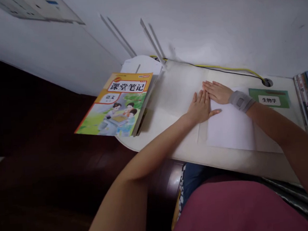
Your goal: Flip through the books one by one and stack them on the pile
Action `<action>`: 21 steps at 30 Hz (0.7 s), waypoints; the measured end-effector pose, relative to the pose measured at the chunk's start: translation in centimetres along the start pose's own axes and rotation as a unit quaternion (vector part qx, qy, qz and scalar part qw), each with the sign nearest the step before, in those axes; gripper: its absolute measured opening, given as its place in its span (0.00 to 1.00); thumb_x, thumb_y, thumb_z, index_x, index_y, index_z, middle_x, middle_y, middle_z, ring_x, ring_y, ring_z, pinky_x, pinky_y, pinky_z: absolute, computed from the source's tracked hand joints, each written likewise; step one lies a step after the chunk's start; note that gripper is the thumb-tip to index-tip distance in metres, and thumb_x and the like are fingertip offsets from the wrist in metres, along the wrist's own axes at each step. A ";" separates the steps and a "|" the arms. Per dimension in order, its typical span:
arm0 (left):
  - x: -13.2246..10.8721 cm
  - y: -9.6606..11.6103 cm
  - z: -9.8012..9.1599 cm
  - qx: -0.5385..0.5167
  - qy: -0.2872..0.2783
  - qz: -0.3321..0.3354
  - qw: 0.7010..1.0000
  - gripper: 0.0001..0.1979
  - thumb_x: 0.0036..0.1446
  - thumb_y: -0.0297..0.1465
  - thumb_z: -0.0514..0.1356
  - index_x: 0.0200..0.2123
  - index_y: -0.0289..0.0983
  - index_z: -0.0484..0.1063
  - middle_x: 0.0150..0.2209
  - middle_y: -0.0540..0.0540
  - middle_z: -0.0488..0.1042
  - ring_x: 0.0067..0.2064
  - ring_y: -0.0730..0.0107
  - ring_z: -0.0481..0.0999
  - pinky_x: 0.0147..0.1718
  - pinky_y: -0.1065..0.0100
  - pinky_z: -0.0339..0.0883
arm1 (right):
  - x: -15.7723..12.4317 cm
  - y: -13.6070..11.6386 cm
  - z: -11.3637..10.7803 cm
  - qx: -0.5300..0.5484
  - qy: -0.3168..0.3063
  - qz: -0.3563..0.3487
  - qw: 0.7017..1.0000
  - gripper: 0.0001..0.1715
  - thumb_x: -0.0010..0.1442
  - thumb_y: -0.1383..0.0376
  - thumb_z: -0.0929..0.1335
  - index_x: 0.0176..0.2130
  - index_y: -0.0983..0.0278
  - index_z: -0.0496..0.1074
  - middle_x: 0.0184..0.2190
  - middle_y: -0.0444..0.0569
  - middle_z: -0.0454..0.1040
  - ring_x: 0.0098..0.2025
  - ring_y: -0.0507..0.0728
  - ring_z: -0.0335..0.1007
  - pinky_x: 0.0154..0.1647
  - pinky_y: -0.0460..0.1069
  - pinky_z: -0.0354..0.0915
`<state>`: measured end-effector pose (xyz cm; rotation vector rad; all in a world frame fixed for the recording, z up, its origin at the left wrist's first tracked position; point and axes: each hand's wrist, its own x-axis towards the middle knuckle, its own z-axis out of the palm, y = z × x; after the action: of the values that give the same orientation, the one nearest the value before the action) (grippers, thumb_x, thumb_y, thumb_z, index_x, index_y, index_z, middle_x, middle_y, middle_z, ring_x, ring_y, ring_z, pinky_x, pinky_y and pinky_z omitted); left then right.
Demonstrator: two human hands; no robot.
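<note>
Both hands lie flat on the desk close together. My left hand (200, 107) rests palm down with its fingers extended and thumb apart, at the left edge of a white sheet (231, 131). My right hand (217, 92), wearing a grey wrist strap (240, 100), presses palm down on the sheet's upper left, its fingertips touching those of the left. Pale, see-through-looking material (203, 131) shows along the sheet's left edge. Right of the sheet, partly behind my right forearm, a green panel (281, 97) carries a white title label. Whether it joins the sheet is hidden.
A stack of books with a colourful workbook (124, 103) on top overhangs the desk's left end. Behind it stands a white router (139, 62) with tall antennas. A yellow cable (224, 68) runs to a desk hole (267, 82). More books (304, 98) stand at right.
</note>
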<state>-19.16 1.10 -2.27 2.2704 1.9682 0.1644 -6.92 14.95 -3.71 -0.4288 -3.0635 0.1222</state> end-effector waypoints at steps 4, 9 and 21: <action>-2.5 1.1 1.2 0.018 0.022 0.010 1.000 0.50 0.60 0.59 0.35 0.65 0.19 0.47 0.67 0.23 0.49 0.69 0.44 0.45 0.64 0.44 0.36 | 0.1 0.0 -0.1 -0.003 -0.013 0.008 1.000 0.35 0.65 0.63 0.52 0.66 0.78 0.51 0.69 0.61 0.47 0.70 0.62 0.41 0.68 0.61 0.43; -9.2 3.5 1.9 0.019 0.027 0.020 0.999 0.48 0.60 0.58 0.34 0.65 0.20 0.48 0.66 0.22 0.49 0.69 0.41 0.45 0.64 0.42 0.40 | 0.1 0.2 0.1 0.009 -0.008 0.000 1.000 0.34 0.65 0.62 0.51 0.66 0.77 0.51 0.69 0.61 0.47 0.70 0.63 0.41 0.67 0.63 0.45; -18.6 8.0 3.2 0.069 0.050 -0.039 0.996 0.41 0.64 0.53 0.37 0.64 0.24 0.53 0.65 0.28 0.55 0.67 0.46 0.53 0.61 0.42 0.52 | -0.1 -1.7 -1.7 -0.111 0.044 -0.078 0.990 0.26 0.65 0.67 0.57 0.59 0.70 0.62 0.63 0.60 0.62 0.66 0.65 0.51 0.62 0.63 0.49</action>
<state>-13.47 -18.55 -3.95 2.3039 2.1791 0.1414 -7.21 13.44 -1.87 -0.1955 -3.0170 -0.2397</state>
